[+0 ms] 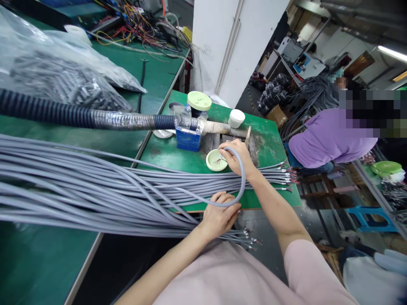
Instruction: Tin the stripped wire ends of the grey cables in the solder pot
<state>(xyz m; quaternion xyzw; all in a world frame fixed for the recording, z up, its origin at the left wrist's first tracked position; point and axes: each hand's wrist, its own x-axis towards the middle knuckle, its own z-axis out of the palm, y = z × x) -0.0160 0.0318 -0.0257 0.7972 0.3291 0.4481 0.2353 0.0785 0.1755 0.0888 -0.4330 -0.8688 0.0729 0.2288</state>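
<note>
My right hand (238,157) pinches a grey cable (243,180) close to its stripped end. That cable curves back in a loop, and its thin bare-ended wires point down into a small pale-green dish (208,164). Curled around the lower part of the loop, my left hand (219,214) lies at the near edge of the cable bundle (133,186). Many more grey cables in this bundle stretch from the left across the bench. Their stripped ends, with dark and reddish wires, lie to the right of my hands.
A ribbed hose (124,120) rests on a blue box (188,140) behind the dish. Nearby stand a tub with a green lid (199,101) and a white jar (237,118). Plastic bags (66,80) lie at left. A person in purple (330,135) sits at right.
</note>
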